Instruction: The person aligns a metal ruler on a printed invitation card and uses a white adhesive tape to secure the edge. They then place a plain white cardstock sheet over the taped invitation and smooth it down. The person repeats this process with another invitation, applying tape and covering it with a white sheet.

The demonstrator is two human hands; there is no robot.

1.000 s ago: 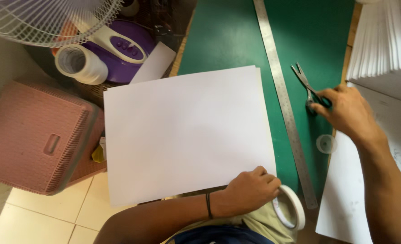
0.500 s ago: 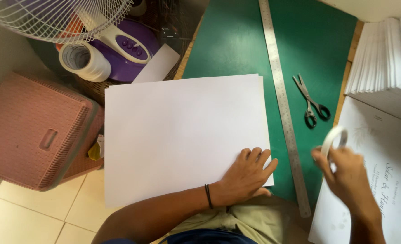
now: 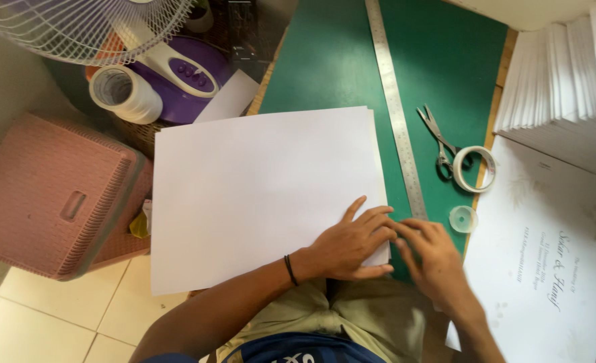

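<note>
Hands, two, bare: left hand (image 3: 352, 243) lies flat, fingers spread, on the lower right corner of the large white sheet (image 3: 264, 195), apparently pinning it; right hand (image 3: 436, 259) meets it at that corner, fingertips bent to the sheet's edge, gripping nothing that can be made out.

Left to right:
- Pink woven basket (image 3: 49, 195), on the tiled floor beside the table.
- Roll of clear tape (image 3: 124, 93), by the purple fan base (image 3: 177, 77), white fan grille above.
- White sheet, overhanging the near edge of the green cutting mat (image 3: 446, 60) toward the lap, likely for reach.
- Steel ruler (image 3: 395, 114), lengthwise on the mat, just beside the sheet's right edge.
- Scissors (image 3: 439, 141), closed, touching the small tape ring (image 3: 475, 168).
- Clear round lid (image 3: 463, 219).
- Printed card sheets (image 3: 546, 255); stack of white cards (image 3: 567, 74) behind.
</note>
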